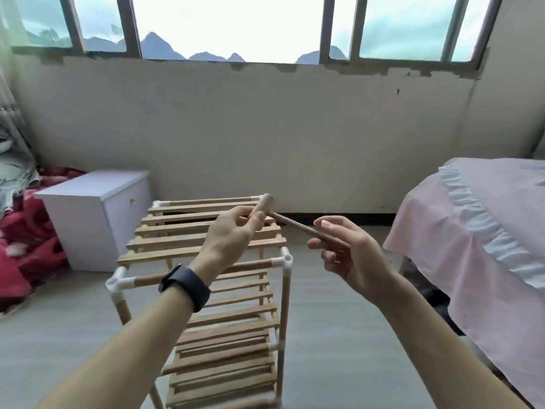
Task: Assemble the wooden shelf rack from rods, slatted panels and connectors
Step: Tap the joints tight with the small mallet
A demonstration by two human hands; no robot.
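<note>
Fitting, it seems, thin rod (295, 225) into short thick peg (265, 205) | both above rack (165, 242), frame centre | left hand (227, 234) pinches peg, right hand (351, 255) pinches rod | next probably needs alignment with an open white connector (284, 261).

The pale wooden slatted shelf rack (165, 245) stands upright from centre toward 6 o'clock, with tiered panels and rods joined by white plastic corner connectors (283, 261). Over its top, the left hand (227, 234) pinches a short pale wooden cylinder (264, 206). A thin brown wooden rod (295, 225) meets the cylinder and slants toward 4 o'clock into the right hand (351, 252).
</note>
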